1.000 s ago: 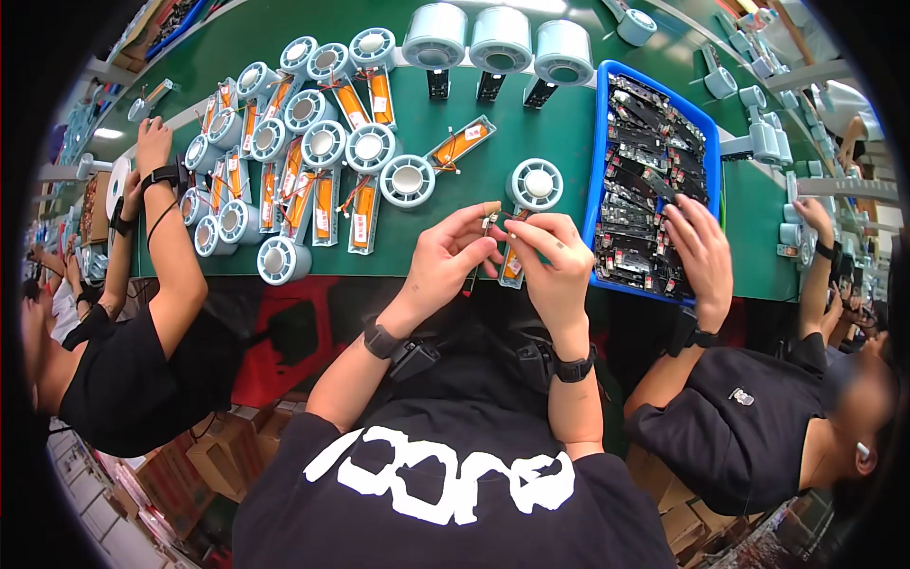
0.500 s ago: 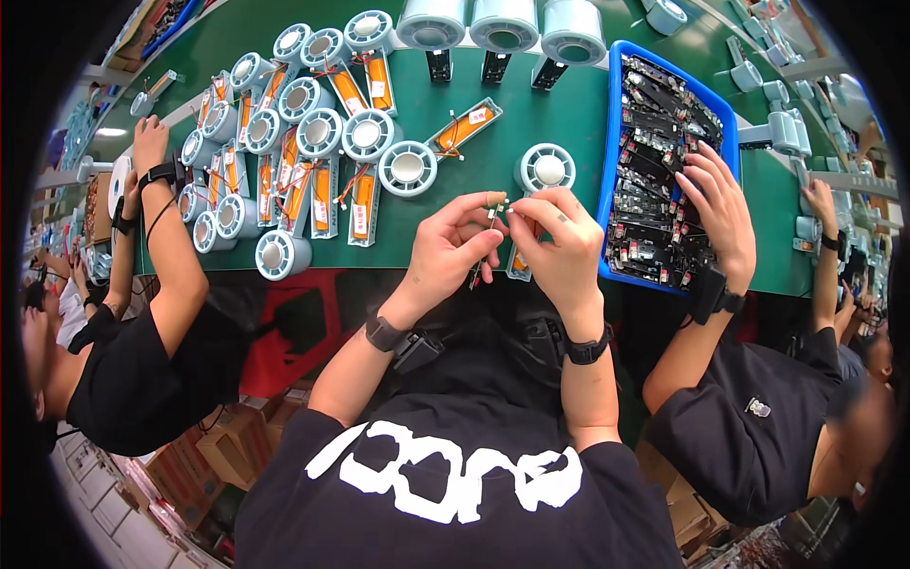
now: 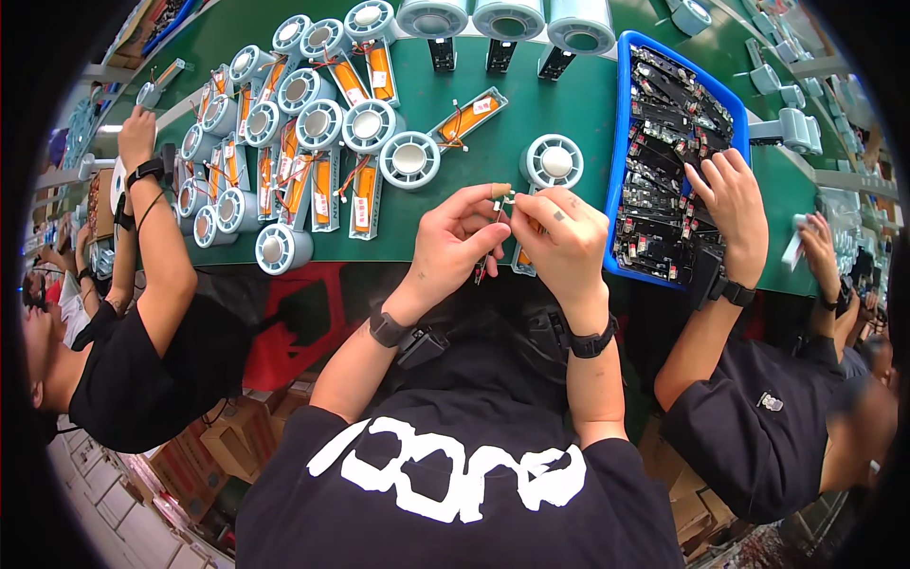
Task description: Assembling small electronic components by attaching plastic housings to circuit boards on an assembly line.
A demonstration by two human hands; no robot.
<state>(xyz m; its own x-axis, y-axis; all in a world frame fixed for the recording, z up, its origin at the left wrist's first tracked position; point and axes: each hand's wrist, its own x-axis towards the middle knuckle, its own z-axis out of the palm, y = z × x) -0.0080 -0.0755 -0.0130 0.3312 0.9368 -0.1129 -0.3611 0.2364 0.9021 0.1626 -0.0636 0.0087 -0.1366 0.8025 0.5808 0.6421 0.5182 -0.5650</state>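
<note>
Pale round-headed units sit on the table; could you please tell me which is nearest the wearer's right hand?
The unit just beyond the right hand, left of the blue tray; the hand partly covers it, while the others are farther away.

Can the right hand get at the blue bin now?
Probably yes, once unoccupied: nothing visible blocks the right hand from the blue bin, though a co-worker's hand is over it.

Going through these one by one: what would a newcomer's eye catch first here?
Probably the crowd of pale round-headed devices at the left of the green table. Next, the blue tray of dark parts on the right; between them, the left hand and right hand meet over a small thin part.
</note>
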